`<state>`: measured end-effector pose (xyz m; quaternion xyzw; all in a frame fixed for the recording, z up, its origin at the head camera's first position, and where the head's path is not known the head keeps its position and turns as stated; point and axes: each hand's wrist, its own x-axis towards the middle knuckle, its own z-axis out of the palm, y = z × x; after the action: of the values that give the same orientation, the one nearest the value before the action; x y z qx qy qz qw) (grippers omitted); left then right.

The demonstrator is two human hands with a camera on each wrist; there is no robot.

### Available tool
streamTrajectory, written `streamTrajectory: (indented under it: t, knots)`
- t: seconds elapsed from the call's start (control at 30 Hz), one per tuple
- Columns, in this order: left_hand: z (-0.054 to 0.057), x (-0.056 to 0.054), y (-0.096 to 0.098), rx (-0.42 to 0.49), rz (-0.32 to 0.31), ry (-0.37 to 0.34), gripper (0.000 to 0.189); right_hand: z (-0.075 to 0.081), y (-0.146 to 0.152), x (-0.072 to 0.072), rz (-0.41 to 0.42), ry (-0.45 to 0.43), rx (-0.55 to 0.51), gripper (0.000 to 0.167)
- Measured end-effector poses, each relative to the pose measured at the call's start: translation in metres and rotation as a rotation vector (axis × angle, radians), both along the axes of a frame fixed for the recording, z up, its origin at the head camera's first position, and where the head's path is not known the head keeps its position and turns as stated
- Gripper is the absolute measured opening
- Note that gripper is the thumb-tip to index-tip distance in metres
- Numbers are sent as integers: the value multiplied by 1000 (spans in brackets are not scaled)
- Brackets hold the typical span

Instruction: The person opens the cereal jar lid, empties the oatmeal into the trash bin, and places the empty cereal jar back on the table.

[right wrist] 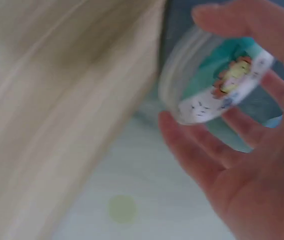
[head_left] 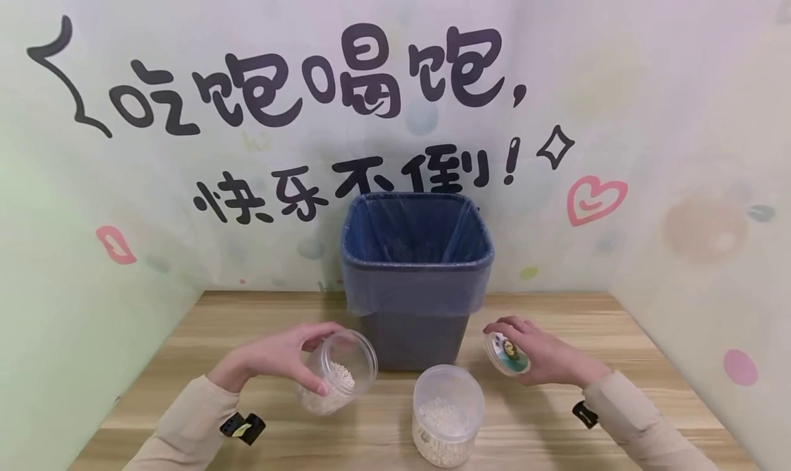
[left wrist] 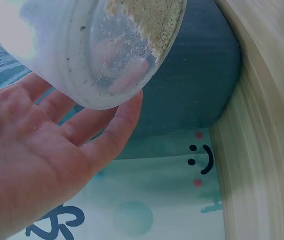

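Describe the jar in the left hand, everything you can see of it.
The jar is round and clear, plastic by its look, with a wide, uncovered mouth. Small pale grains fill part of it, gathered toward one side, and fine specks cling inside near its base. It is tilted, its mouth toward the upper right in the head view. The left hand grips its side, holding it off the table, near the bin's lower left.

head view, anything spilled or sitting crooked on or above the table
Nothing looks spilled: no loose granules show on the wooden table. Only the clear plastic tub in the left hand is askew, tilted with its pale granules slumped to one side. As it is held that way, the tilt looks deliberate.
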<state>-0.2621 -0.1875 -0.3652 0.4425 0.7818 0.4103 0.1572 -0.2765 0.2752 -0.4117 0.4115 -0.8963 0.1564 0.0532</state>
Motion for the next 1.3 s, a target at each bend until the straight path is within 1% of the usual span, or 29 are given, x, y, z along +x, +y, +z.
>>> streamTrajectory:
  t: [0.07, 0.17, 0.27, 0.3, 0.43, 0.5, 0.57, 0.63, 0.7, 0.77, 0.9, 1.0, 1.1, 1.23, 1.3]
  knots:
    - [-2, 0, -1, 0, 12, 1, 70, -5, 4, -4, -47, -90, 35, 84]
    - [-4, 1, -1, 3, 39, -14, 70, -15, 7, -9, -136, -248, 87, 83]
    - [-4, 4, -1, 6, 80, -41, 69, -24, 8, -12, -198, -339, 126, 83]
    - [-5, 5, -2, 9, 88, -47, 68, -27, 9, -13, -214, -350, 133, 84]
    - [-7, 9, -2, 12, 101, -36, 67, -33, 13, -16, -243, -334, 128, 83]
    - [-9, 11, -3, 10, 100, -42, 67, -32, 14, -19, -243, -313, 117, 80]
    - [-10, 13, -4, 6, 99, -53, 68, -26, 15, -23, -244, -294, 107, 73]
    - [-11, 16, -4, 4, 98, -75, 69, -15, 15, -31, -231, -259, 80, 63]
    - [-13, 18, -5, -3, 103, -79, 71, 1, 14, -39, -228, -213, 40, 52]
    - [-14, 20, -5, -8, 107, -66, 70, 21, 12, -47, -236, -169, -16, 41]
    - [-17, 23, -5, -24, 115, -23, 69, 66, 5, -60, -230, -82, -141, 28]
    - [-18, 24, -7, -30, 117, -10, 68, 96, -3, -67, -216, -60, -222, 24]
    - [-19, 25, -9, -36, 118, -6, 67, 119, -10, -72, -215, -33, -270, 23]
    - [-19, 27, -10, -49, 123, 6, 67, 140, -16, -76, -238, 27, -295, 22]
    - [-19, 29, -10, -67, 134, -2, 68, 147, -20, -78, -259, 34, -310, 23]
